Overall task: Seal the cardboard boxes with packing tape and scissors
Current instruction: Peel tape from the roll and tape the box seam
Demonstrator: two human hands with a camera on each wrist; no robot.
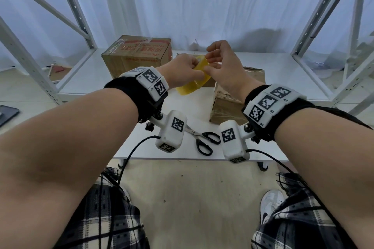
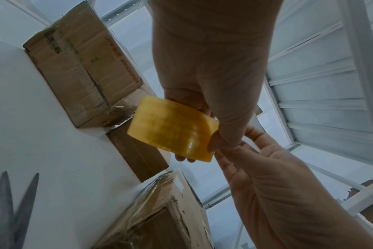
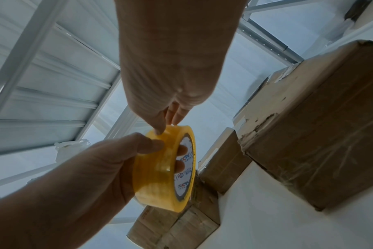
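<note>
Both hands (image 1: 182,70) around tape roll (image 1: 192,85), right fingers (image 1: 212,59) at its rim

"CCTV" logo on tape roll (image 3: 164,170) core, "R1", "R2", "R3" on right wrist marker blocks (image 1: 269,103), red print on box (image 1: 137,54) behind roll illegible

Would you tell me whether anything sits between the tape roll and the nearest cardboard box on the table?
Nothing visible does: the tape roll, gripped by the left hand, hangs above open tabletop beside the box.
</note>
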